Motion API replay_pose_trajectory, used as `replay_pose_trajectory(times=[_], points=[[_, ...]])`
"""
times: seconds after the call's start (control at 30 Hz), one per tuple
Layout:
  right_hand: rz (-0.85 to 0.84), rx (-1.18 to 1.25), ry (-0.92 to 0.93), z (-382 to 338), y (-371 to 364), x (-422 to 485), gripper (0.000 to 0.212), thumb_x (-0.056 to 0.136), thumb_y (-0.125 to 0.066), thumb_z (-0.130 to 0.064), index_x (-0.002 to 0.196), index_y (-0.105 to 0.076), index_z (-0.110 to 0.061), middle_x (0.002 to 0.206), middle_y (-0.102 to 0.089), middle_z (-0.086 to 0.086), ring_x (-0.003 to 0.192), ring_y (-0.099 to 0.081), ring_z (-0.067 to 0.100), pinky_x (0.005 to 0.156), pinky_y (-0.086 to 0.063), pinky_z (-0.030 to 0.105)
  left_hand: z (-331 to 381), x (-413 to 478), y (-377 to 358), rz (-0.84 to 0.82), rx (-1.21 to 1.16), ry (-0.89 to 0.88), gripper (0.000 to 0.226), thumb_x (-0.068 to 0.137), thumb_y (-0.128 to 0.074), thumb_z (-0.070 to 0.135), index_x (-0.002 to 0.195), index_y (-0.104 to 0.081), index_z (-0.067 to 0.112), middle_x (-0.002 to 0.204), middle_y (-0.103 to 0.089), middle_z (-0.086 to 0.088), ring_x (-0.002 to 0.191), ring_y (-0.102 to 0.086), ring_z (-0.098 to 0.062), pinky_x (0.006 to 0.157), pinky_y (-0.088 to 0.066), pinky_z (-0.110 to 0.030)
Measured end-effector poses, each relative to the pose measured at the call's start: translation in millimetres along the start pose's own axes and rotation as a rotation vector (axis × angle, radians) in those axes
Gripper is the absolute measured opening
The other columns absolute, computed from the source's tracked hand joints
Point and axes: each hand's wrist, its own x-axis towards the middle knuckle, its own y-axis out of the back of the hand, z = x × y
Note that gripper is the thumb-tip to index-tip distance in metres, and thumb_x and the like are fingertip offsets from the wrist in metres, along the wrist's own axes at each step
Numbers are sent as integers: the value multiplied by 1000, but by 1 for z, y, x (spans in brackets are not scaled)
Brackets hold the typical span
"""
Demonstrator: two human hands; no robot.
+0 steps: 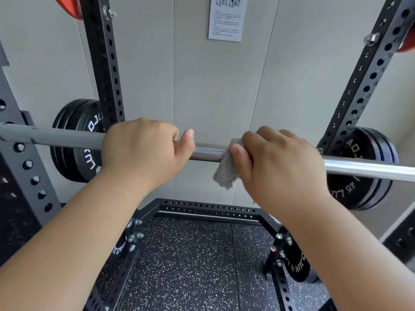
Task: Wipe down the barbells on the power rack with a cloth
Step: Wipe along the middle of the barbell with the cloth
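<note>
The left hand [143, 151] wraps the barbell [359, 168]; beside it, the right hand [276, 162] clamps the cloth [225, 173] on the bar; its loose corner hangs below, so it may bunch and slip free.

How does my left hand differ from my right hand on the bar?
The left hand grips the bare barbell; the right hand holds the grey cloth against it. The left thumb sticks up; the right thumb presses the cloth. Both curl over the barbell.

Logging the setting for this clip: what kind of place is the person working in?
Most likely a gym or weight room. A barbell spans a black perforated power rack, black weight plates hang at both sides, and the floor is speckled rubber matting.
</note>
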Motion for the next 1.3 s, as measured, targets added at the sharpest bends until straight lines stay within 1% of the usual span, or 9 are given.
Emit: replay_pose_trajectory(times=[0.17,0.3,0.43,0.6,0.7,0.77,0.97,1.13,1.3], points=[[-278,46,68,24,27,13,74,84,-10,-90,77,-46,-26,62,-54,-10,56,-53,10,47,-37,23,-4,-8,-9,178,-48,-41,47,96,-37,40,55,-38,17,51,-30,3,45,-36,-30,53,-19,-28],[-442,-9,0,12,31,31,78,71,-18,-95,77,-52,-25,68,-60,-9,68,-60,13,58,-52,31,-5,-8,-15,313,-49,-59,45,97,-38,34,56,-44,18,56,-28,4,47,-37,-29,55,-22,-29],[-49,-25,88,-12,-3,16,61,93,-25,-81,75,-41,-25,69,-46,-8,59,-48,22,51,-32,27,-5,-9,-16,325,-52,-77,44,97,-38,32,57,-46,17,57,-30,4,48,-40,-31,55,-24,-31],[-148,3,-74,15,16,8,62,102,-19,-65,74,-54,-23,64,-54,-6,56,-55,20,51,-45,26,-7,-9,-17,298,-73,-92,44,97,-37,32,59,-50,16,52,-40,-1,49,-42,-32,52,-30,-33],[-26,-63,-259,12,11,5,55,104,-28,-49,66,-52,-17,58,-47,-2,54,-48,30,50,-30,29,-9,-10,-20,321,-54,-93,46,98,-35,33,59,-51,17,53,-39,0,49,-43,-32,53,-29,-32],[98,-83,-223,-8,-4,5,48,103,-33,-45,64,-44,-19,60,-42,-3,55,-39,29,55,-21,32,-9,-10,-21,323,-47,-97,45,98,-36,33,59,-51,17,53,-41,-1,50,-43,-32,56,-27,-32],[172,-4,2,-6,-12,-4,54,106,-34,-61,79,-58,-21,73,-55,-2,62,-50,26,61,-36,35,-8,-10,-17,287,-54,-99,44,100,-34,34,60,-46,19,54,-35,1,50,-39,-31,55,-28,-34],[104,-61,-245,0,1,6,55,105,-31,-49,58,-40,-19,53,-40,-4,48,-41,29,57,-26,33,-1,-8,-10,196,-13,-54,47,98,-33,36,57,-47,16,51,-39,-3,49,-39,-32,56,-24,-32],[173,-12,35,-36,-18,-2,36,106,-45,-45,99,-68,-18,99,-67,2,88,-58,33,79,-42,46,2,-7,-6,132,13,-28,51,96,-31,38,56,-50,14,50,-41,-3,48,-40,-32,57,-21,-32]])
